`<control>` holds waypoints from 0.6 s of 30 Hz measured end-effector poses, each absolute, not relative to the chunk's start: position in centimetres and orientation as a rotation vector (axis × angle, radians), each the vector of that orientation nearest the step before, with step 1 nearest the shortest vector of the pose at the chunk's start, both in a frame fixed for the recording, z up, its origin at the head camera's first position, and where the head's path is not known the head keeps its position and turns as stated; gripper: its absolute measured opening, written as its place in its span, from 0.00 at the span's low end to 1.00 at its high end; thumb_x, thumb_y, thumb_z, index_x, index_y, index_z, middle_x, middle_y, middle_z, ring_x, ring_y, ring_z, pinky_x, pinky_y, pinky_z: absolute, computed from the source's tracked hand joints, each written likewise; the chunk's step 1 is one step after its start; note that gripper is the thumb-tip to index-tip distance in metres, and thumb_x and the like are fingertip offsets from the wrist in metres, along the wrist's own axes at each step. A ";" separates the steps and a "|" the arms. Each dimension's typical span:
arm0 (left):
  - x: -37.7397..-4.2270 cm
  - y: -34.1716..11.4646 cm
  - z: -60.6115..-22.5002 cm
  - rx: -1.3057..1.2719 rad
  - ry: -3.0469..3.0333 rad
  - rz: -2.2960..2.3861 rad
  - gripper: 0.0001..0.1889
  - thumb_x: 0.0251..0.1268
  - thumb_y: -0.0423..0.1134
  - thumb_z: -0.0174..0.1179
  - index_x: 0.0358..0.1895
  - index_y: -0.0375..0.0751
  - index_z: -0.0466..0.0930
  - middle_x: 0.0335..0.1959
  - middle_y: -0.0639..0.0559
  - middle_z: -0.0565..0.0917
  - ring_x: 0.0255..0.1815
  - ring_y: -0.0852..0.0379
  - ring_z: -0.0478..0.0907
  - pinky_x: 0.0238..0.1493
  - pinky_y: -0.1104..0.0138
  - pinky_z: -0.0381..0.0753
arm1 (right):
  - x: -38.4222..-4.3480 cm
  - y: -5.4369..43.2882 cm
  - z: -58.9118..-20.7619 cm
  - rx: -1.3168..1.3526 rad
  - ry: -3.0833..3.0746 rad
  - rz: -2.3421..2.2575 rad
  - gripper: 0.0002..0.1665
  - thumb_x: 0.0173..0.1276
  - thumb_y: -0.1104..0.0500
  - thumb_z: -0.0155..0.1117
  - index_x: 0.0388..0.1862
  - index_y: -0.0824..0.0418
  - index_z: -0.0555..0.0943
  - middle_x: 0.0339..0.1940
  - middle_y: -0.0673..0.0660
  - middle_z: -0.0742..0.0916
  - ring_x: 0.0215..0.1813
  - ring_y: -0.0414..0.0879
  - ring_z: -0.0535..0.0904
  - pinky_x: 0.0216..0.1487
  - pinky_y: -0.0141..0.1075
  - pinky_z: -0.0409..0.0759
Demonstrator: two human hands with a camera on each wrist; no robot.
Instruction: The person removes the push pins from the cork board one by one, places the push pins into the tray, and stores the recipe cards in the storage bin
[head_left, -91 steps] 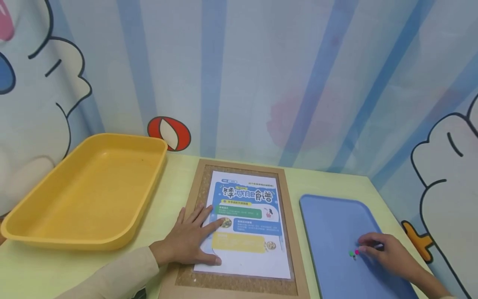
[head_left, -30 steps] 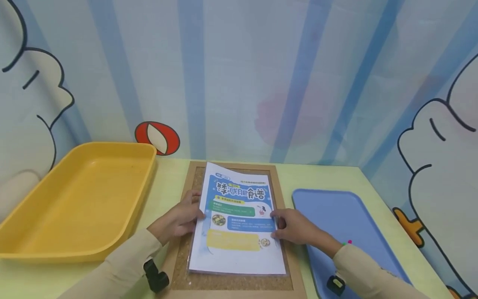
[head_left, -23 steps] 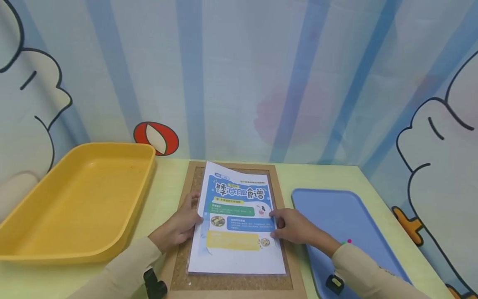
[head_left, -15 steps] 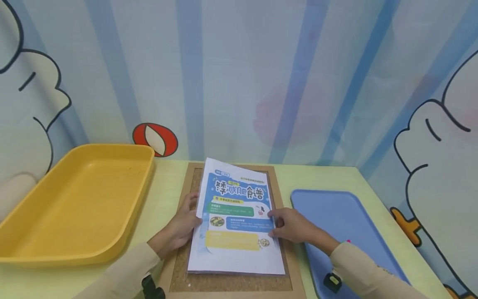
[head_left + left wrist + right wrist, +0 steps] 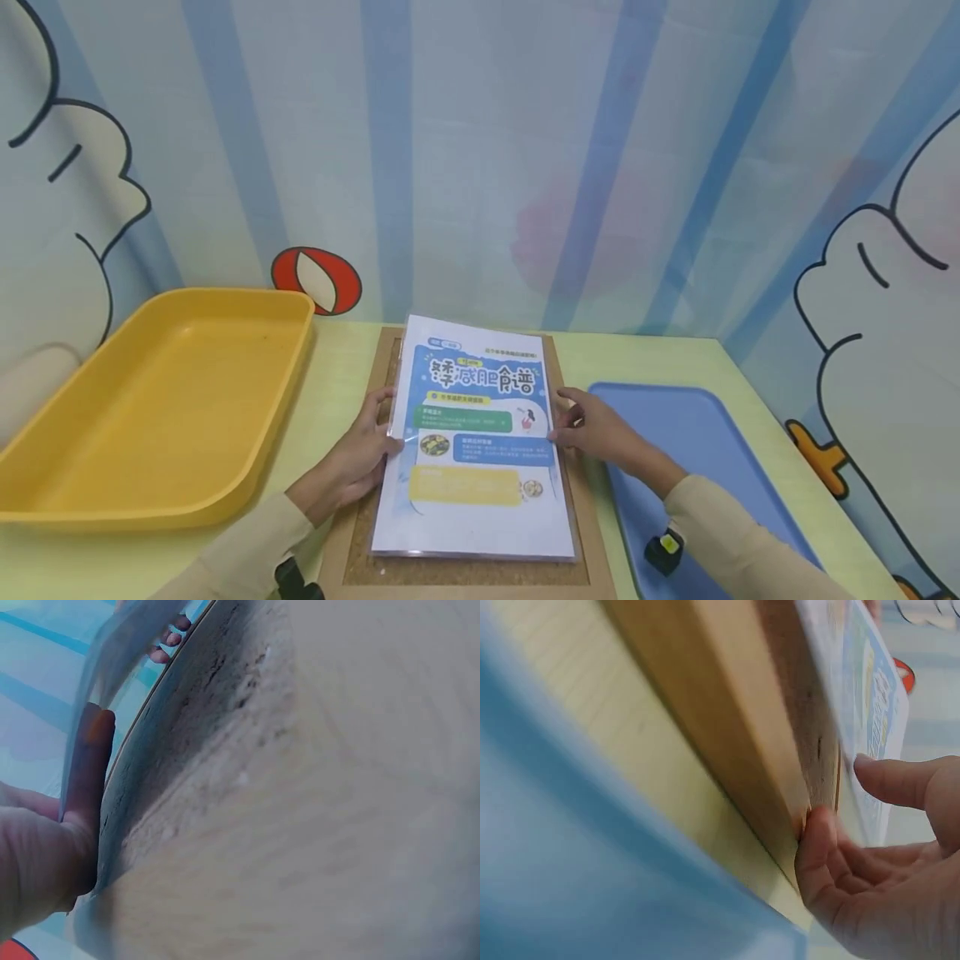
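Note:
A laminated sheet [image 5: 480, 529] printed with Chinese writing lies over a cork board with a wooden frame [image 5: 375, 367]. Its left edge is raised in the left wrist view. My left hand [image 5: 348, 462] pinches that edge, thumb on top and fingers beneath. At the right edge, my right thumb touches the sheet, while the fingers of my right hand [image 5: 600, 429] rest at the frame's side. The right wrist view shows a gap between that thumb and the index finger, around the height of the cork [image 5: 810, 712].
A yellow tray [image 5: 187, 400] stands to the left on the pale yellow table [image 5: 637, 358]. To the right lies a blue tray [image 5: 675, 417], partly covered by my right sleeve [image 5: 738, 533]. A striped cartoon curtain [image 5: 480, 167] hangs behind.
Earlier my left hand pressed flat on the sheet, my right hand at small pins on the blue tray. Then both held the sheet's edges; now the right fingers have moved off its edge onto the frame.

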State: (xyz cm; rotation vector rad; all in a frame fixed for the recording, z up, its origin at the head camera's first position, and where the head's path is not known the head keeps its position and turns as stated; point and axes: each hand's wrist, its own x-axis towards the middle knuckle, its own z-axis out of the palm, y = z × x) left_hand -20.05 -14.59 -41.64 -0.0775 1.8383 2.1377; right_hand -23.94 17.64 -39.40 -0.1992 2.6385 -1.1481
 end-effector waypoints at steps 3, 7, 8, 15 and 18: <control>-19.9 -14.8 -41.6 -0.063 1.810 2.159 0.39 0.67 0.18 0.36 0.75 0.57 0.41 0.73 0.32 0.65 0.66 0.38 0.74 0.55 0.56 0.79 | -24.4 17.9 -39.4 -0.139 2.465 -1.334 0.45 0.67 0.66 0.66 0.79 0.64 0.57 0.41 0.60 0.87 0.36 0.46 0.84 0.37 0.39 0.85; -19.8 -15.1 -41.6 -0.052 1.790 2.164 0.39 0.68 0.19 0.36 0.75 0.58 0.41 0.73 0.33 0.65 0.66 0.39 0.74 0.56 0.56 0.79 | -24.3 17.9 -39.2 -0.126 2.246 -1.498 0.50 0.66 0.72 0.61 0.82 0.60 0.48 0.36 0.60 0.89 0.34 0.47 0.87 0.36 0.41 0.87; -19.8 -15.2 -41.5 -0.045 1.788 2.161 0.39 0.69 0.19 0.36 0.76 0.58 0.40 0.73 0.33 0.65 0.66 0.39 0.74 0.56 0.56 0.78 | -24.2 17.9 -39.2 -0.125 2.212 -1.517 0.51 0.66 0.72 0.60 0.82 0.59 0.47 0.35 0.59 0.89 0.33 0.47 0.86 0.36 0.40 0.87; -19.8 -16.4 -41.1 0.045 1.706 2.141 0.41 0.70 0.20 0.38 0.78 0.58 0.35 0.74 0.29 0.61 0.65 0.39 0.76 0.58 0.51 0.80 | -24.1 18.1 -39.4 -0.108 2.082 -1.599 0.54 0.68 0.73 0.57 0.83 0.50 0.42 0.34 0.60 0.89 0.32 0.46 0.85 0.36 0.41 0.88; -19.8 -17.1 -40.8 0.096 1.651 2.097 0.41 0.72 0.22 0.37 0.78 0.63 0.33 0.74 0.29 0.61 0.63 0.40 0.78 0.57 0.47 0.81 | -24.0 18.3 -39.5 -0.101 2.033 -1.619 0.56 0.68 0.74 0.57 0.83 0.46 0.41 0.34 0.61 0.88 0.32 0.47 0.86 0.35 0.43 0.88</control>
